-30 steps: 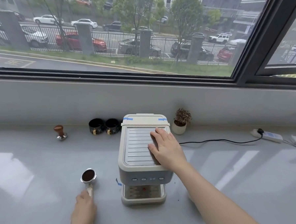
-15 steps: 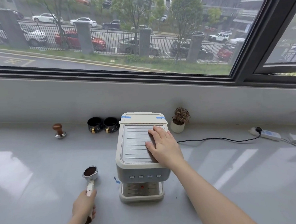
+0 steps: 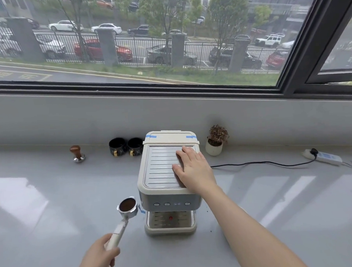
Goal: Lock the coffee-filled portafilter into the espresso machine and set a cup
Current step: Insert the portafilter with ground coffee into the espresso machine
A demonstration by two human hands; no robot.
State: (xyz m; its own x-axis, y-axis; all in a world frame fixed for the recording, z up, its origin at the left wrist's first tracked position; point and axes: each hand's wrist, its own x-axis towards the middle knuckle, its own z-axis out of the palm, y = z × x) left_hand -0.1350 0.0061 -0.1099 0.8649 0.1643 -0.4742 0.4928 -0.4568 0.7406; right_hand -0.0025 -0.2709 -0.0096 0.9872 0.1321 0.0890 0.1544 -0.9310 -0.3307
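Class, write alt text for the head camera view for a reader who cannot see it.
A person's left hand holds a coffee-filled portafilter by its handle beside a white espresso machine, not yet locked in, while the right hand rests flat on the machine's top. Two black cups stand behind on the grey counter.

Espresso machine (image 3: 169,186): matt cream plastic, ribbed grey top. Portafilter (image 3: 127,207): shiny metal basket, cream handle. Tamper (image 3: 77,153): wood knob, polished metal base. Countertop (image 3: 42,201): glossy grey.
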